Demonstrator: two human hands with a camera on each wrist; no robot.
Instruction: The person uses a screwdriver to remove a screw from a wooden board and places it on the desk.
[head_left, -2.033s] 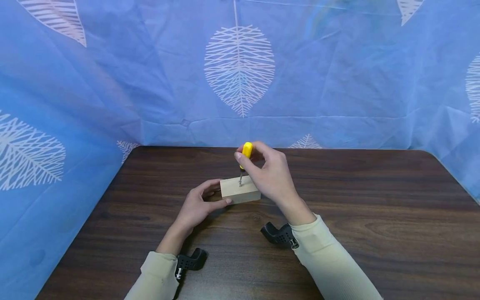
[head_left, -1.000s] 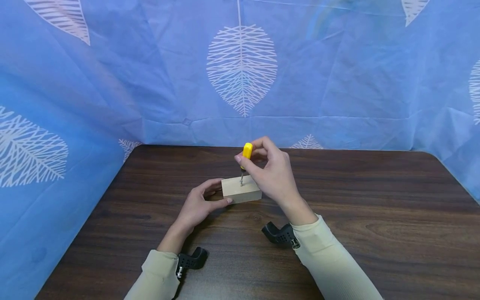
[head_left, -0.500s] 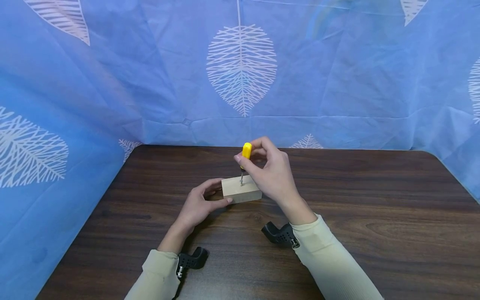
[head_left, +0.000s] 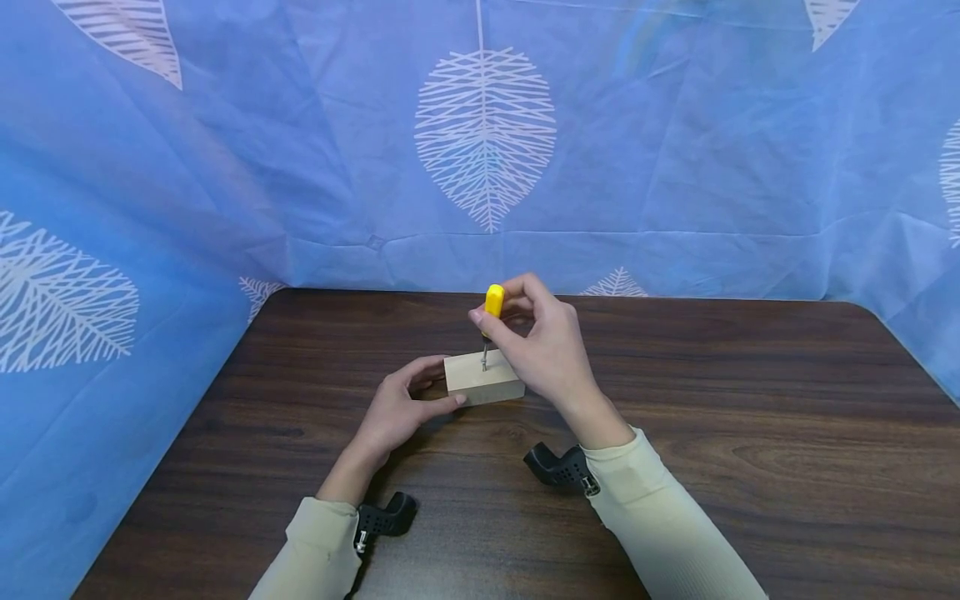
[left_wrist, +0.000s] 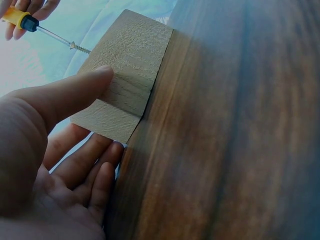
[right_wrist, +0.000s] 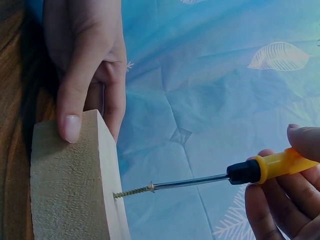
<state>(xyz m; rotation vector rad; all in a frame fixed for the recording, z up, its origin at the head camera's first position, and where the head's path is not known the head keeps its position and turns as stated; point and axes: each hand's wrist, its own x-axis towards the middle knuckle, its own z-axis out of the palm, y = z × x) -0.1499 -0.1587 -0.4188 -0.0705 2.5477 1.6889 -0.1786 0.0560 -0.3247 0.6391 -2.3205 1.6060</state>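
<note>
A pale wooden block (head_left: 480,385) lies on the dark table, my left hand (head_left: 395,412) gripping its left end between thumb and fingers. From the block's top face a screw (right_wrist: 134,191) stands up, its tip in the wood and most of its thread showing. My right hand (head_left: 546,343) pinches the yellow handle of a screwdriver (head_left: 493,302) above the block. The screwdriver's shaft (right_wrist: 190,182) meets the screw head, nearly in line with it. In the left wrist view my thumb (left_wrist: 80,92) presses the block's side.
The wood-grain table (head_left: 720,433) reaches back to a blue cloth (head_left: 675,150) printed with white leaves. Black wrist mounts (head_left: 557,465) stick out from both cream sleeves (head_left: 660,508), low over the tabletop.
Both hands, the block and the screwdriver keep nearly the same places. Over two seconds the right-hand fingers shift slightly around the screwdriver handle, and the whole view drifts a little.
</note>
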